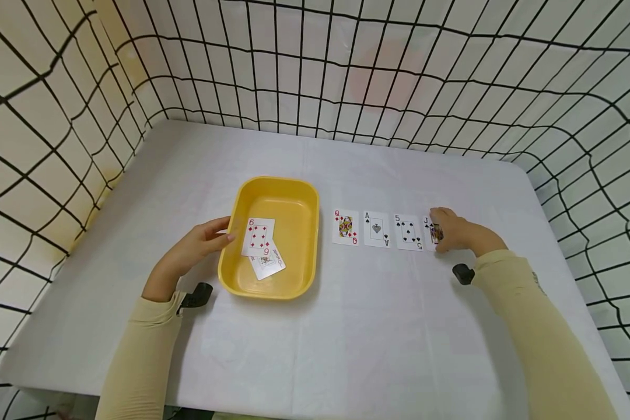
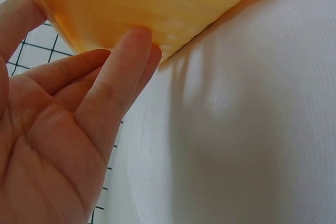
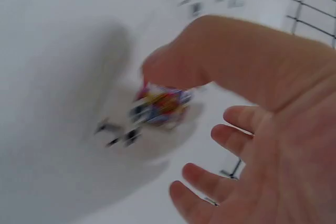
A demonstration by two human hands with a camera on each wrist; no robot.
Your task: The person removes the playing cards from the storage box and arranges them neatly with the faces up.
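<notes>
Three sides of black wire fence (image 1: pixel 303 70) stand round a big white surface (image 1: pixel 367 350). I have on pale yellow sleeves (image 1: pixel 142 361), and they reach in over it. A yellow tray (image 1: pixel 294 210) sits near the middle, a bit to my left. My left hand (image 1: pixel 191 251) pinches its left edge, thumb at the rim and fingers on the outside wall. My right hand (image 1: pixel 454 230) is well apart from the tray, its fingers spread and a little bent. Its thumb is over the J card (image 1: pixel 434 234); it is blurry up close, so I cannot tell if it presses. That card ends a row right of the tray: queen of diamonds (image 1: pixel 345 227), ace of spades (image 1: pixel 377 229), five of spades (image 1: pixel 409 233), then the J. Inside the tray, a six of diamonds (image 1: pixel 257 236) lies partly on top of another card (image 1: pixel 270 268), which pokes out at a slant.
</notes>
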